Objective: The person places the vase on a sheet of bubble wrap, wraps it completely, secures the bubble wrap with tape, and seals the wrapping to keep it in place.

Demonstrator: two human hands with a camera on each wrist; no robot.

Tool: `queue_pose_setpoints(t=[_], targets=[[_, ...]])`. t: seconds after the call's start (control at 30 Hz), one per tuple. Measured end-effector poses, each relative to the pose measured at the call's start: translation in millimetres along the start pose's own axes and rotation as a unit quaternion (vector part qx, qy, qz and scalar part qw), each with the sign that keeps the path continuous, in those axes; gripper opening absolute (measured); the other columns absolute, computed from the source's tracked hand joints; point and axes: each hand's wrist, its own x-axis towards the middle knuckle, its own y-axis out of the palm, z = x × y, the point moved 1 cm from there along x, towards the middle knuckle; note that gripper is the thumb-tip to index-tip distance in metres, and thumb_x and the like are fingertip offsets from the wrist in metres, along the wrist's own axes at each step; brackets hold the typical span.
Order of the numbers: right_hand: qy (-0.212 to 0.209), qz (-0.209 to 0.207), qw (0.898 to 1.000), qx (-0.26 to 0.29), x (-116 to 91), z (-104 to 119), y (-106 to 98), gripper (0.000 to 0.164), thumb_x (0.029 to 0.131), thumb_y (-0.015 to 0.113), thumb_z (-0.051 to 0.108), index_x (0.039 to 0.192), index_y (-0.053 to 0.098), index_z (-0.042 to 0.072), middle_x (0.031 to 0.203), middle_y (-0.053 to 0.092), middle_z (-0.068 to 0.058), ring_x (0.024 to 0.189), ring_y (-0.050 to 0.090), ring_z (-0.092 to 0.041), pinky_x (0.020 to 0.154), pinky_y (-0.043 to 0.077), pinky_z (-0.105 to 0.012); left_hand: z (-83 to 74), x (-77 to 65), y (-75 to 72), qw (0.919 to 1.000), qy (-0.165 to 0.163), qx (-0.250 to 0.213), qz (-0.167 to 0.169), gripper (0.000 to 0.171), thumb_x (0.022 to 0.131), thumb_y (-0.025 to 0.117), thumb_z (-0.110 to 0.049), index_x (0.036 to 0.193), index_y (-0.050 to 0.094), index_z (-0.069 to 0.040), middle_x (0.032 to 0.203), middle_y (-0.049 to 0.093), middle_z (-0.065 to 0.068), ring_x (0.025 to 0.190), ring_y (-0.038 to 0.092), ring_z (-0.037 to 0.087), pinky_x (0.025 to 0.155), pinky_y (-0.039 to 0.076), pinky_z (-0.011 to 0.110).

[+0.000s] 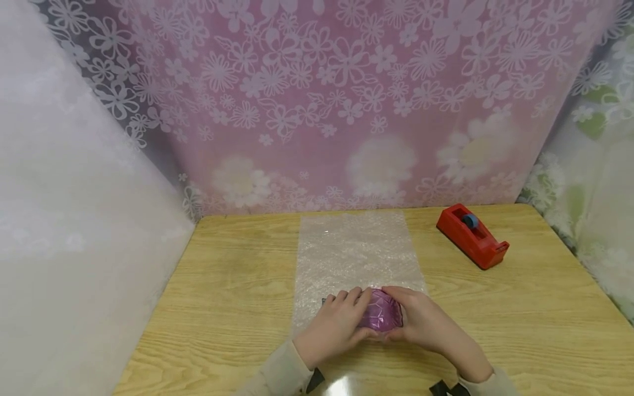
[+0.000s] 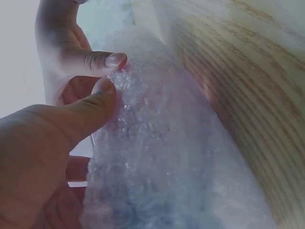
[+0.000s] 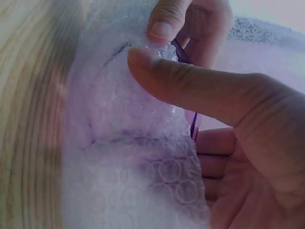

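A see-through purple item (image 1: 380, 312) with a faceted, shiny surface sits between both hands at the near end of a sheet of bubble wrap (image 1: 356, 247). My left hand (image 1: 337, 324) grips its left side, fingers over the top and thumb at the near edge. On the opposite side, my right hand (image 1: 423, 319) holds it the same way. Both wrist views show the thumbs pressing the near end of the wrap (image 2: 157, 143) up against the item, whose purple tint and dark outlines show through. Its left part is hidden under the left fingers; I cannot tell its exact kind.
A red tape dispenser (image 1: 470, 236) with a blue-cored roll stands at the right back of the wooden table (image 1: 238, 275). A pink floral curtain (image 1: 317, 110) hangs along the back edge, with pale sheets at both sides.
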Motion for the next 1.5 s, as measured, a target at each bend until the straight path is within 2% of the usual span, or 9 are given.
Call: queue_pose_setpoints(t=[0.23, 0.4, 0.5, 0.7, 0.87, 1.0, 1.1, 1.27, 1.5], targets=[[0.013, 0.039, 0.999, 0.027, 0.9, -1.3, -5.1, 0.08, 0.058, 0.096, 0.026, 0.124, 0.062, -0.005, 0.119, 0.068, -0.016, 0.108, 0.065, -0.033, 0.09, 0.052, -0.049, -0.6, -2.0, -2.0, 0.9997, 0.001, -0.008, 0.022, 0.078, 0.09, 0.056, -0.063, 0.145, 0.043, -0.008, 0.126, 0.061, 0.007, 0.103, 0.064, 0.022, 0.079, 0.055, 0.036], [0.0, 0.062, 0.998, 0.031, 2.6, -1.6, -9.0, 0.083, 0.06, 0.094, 0.035, 0.123, 0.062, -0.009, 0.116, 0.069, -0.017, 0.105, 0.066, -0.032, 0.088, 0.053, -0.049, -0.2, -3.0, -3.5, 0.999, 0.005, -0.023, 0.038, 0.078, 0.092, 0.051, -0.063, 0.146, 0.043, -0.007, 0.128, 0.061, 0.008, 0.104, 0.065, 0.024, 0.079, 0.056, 0.036], [-0.005, 0.088, 0.995, 0.045, 5.0, -2.2, -11.6, 0.086, 0.063, 0.092, 0.041, 0.123, 0.061, -0.011, 0.115, 0.069, -0.018, 0.105, 0.066, -0.033, 0.087, 0.053, -0.049, 0.6, -3.3, -4.8, 0.9987, 0.008, -0.035, 0.038, 0.076, 0.093, 0.049, -0.061, 0.146, 0.045, -0.007, 0.127, 0.061, 0.008, 0.105, 0.065, 0.024, 0.08, 0.056, 0.036], [0.015, 0.144, 0.987, 0.074, 13.2, -9.4, -16.0, 0.09, 0.066, 0.089, 0.049, 0.127, 0.06, -0.011, 0.121, 0.067, -0.019, 0.108, 0.065, -0.031, 0.087, 0.053, -0.045, 2.5, -1.7, -5.3, 0.998, 0.006, -0.047, 0.042, 0.068, 0.095, 0.049, -0.056, 0.144, 0.049, -0.009, 0.124, 0.062, 0.006, 0.104, 0.063, 0.021, 0.082, 0.055, 0.034], [0.031, 0.17, 0.981, 0.093, 19.6, -14.6, -18.7, 0.087, 0.066, 0.09, 0.044, 0.127, 0.061, -0.01, 0.12, 0.068, -0.016, 0.101, 0.065, -0.018, 0.083, 0.053, -0.033, 4.1, 0.2, -5.3, 0.9983, 0.011, -0.048, 0.031, 0.066, 0.096, 0.05, -0.055, 0.142, 0.051, -0.008, 0.122, 0.063, 0.005, 0.1, 0.064, 0.019, 0.081, 0.054, 0.032], [0.041, 0.185, 0.976, 0.111, 24.6, -17.4, -21.1, 0.082, 0.065, 0.091, 0.037, 0.126, 0.062, -0.01, 0.117, 0.069, -0.013, 0.094, 0.062, -0.01, 0.079, 0.052, -0.029, 4.8, 2.6, -3.0, 0.9987, 0.01, -0.043, 0.027, 0.065, 0.096, 0.051, -0.053, 0.142, 0.052, -0.006, 0.123, 0.063, 0.007, 0.102, 0.064, 0.02, 0.084, 0.054, 0.032], [0.045, 0.196, 0.973, 0.116, 27.7, -19.3, -21.4, 0.079, 0.065, 0.091, 0.034, 0.125, 0.063, -0.009, 0.111, 0.071, -0.007, 0.086, 0.059, -0.007, 0.075, 0.051, -0.026, 5.9, 3.3, -1.5, 0.9987, 0.013, -0.042, 0.026, 0.064, 0.097, 0.051, -0.052, 0.141, 0.052, -0.005, 0.123, 0.064, 0.008, 0.102, 0.065, 0.021, 0.083, 0.054, 0.031], [0.032, 0.211, 0.967, 0.141, 34.2, -24.7, -20.6, 0.069, 0.066, 0.089, 0.026, 0.122, 0.066, -0.005, 0.087, 0.066, 0.007, 0.071, 0.053, -0.005, 0.062, 0.045, -0.023, 7.9, 4.2, -1.1, 0.9981, 0.02, -0.054, 0.02, 0.059, 0.097, 0.053, -0.049, 0.136, 0.055, -0.005, 0.111, 0.067, 0.006, 0.093, 0.067, 0.016, 0.077, 0.054, 0.024], [0.023, 0.24, 0.954, 0.178, 40.3, -28.2, -22.7, 0.055, 0.068, 0.089, 0.028, 0.115, 0.072, 0.004, 0.076, 0.061, 0.008, 0.066, 0.048, -0.005, 0.056, 0.038, -0.022, 8.3, 4.4, -2.3, 0.9952, 0.016, -0.093, 0.024, 0.052, 0.098, 0.053, -0.046, 0.13, 0.057, -0.006, 0.104, 0.068, 0.003, 0.089, 0.067, 0.011, 0.073, 0.053, 0.02]])
